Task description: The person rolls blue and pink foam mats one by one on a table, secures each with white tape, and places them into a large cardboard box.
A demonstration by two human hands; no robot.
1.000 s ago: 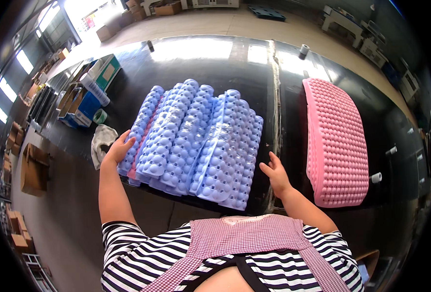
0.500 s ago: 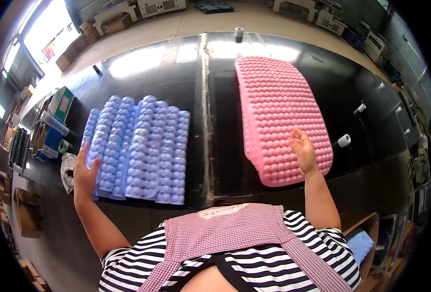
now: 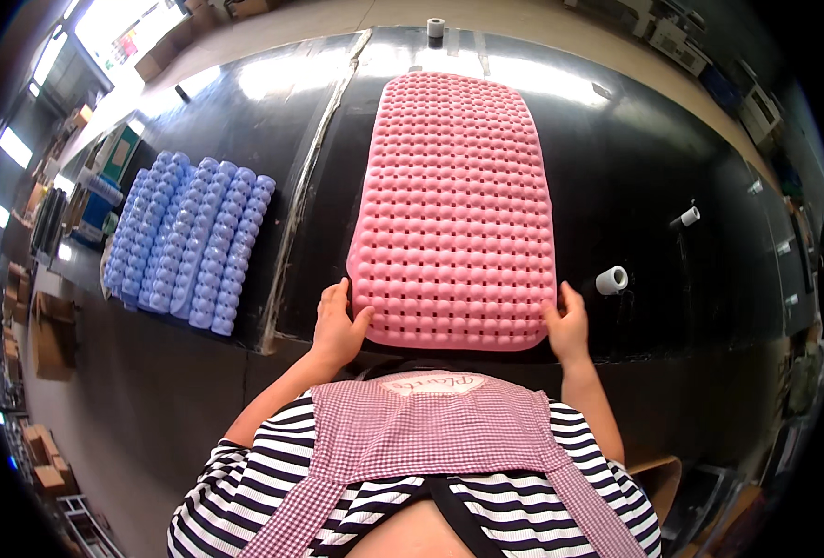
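Note:
A thick stack of pink bumpy bath mats (image 3: 454, 205), dotted with small holes, lies lengthwise on the black table in front of me. My left hand (image 3: 339, 325) grips its near left corner, thumb on the edge and fingers along the side. At the near right corner, my right hand (image 3: 568, 325) holds the opposite side, with its thumb against the mats. Fingertips on the outer sides are partly hidden. To the left sit blue rolled bumpy mats (image 3: 189, 244), side by side, with neither hand on them.
White rolls (image 3: 611, 280) stand on the black table (image 3: 654, 177) at right, and another roll (image 3: 436, 28) is at the far edge. A pale seam (image 3: 312, 177) crosses the tabletop. Boxes (image 3: 114, 153) stand beyond the blue rolls; a cardboard box (image 3: 658, 474) is beside me at lower right.
My left hand has left the blue rolls and come to the pink stack. My right hand has moved from its top to its right side. The stack now sits straighter before me; the view has shifted right.

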